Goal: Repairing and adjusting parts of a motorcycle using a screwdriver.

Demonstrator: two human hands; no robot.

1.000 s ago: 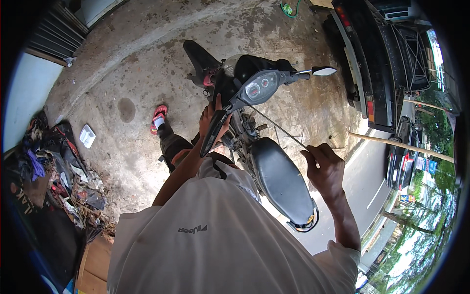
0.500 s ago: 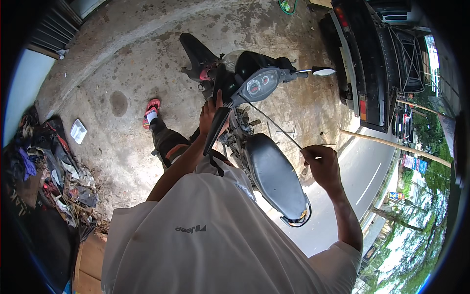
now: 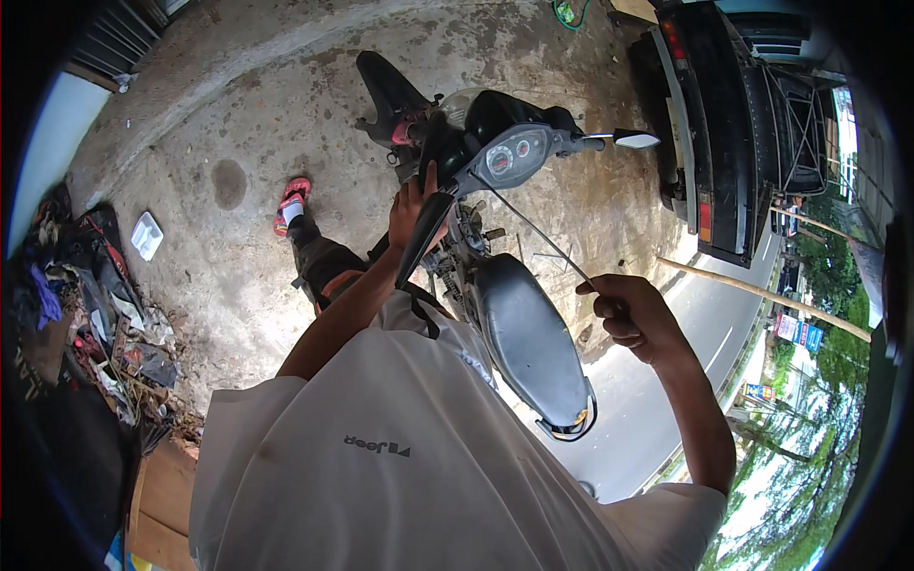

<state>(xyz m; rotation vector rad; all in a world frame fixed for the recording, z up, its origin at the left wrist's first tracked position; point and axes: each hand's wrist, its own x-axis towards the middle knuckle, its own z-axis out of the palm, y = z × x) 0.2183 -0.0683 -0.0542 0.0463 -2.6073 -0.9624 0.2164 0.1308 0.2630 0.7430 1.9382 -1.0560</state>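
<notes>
My left hand (image 3: 415,214) rests against the black motorbike's front panel (image 3: 445,152), its fingers curled beside the left handlebar and partly hidden by the mirror (image 3: 424,238). My right hand (image 3: 619,309) pinches the lower end of a long, thin, dark cable (image 3: 538,238), which runs taut up to just under the instrument cluster (image 3: 511,154). Below it lie the bike's exposed middle parts (image 3: 464,228) and the black seat (image 3: 528,333). My foot in a red sandal (image 3: 290,200) stands left of the bike.
A black truck (image 3: 714,133) is parked at the right, beside a wooden pole (image 3: 743,290) and a road (image 3: 709,324) with trees and signs beyond. A heap of bags and scraps (image 3: 95,324), a white foam container (image 3: 146,235) and cardboard (image 3: 160,504) lie at the left.
My right hand has moved slightly down and turned, with its fingers curled more tightly at the cable's end. My left hand stays on the front panel. The view has shifted slightly.
</notes>
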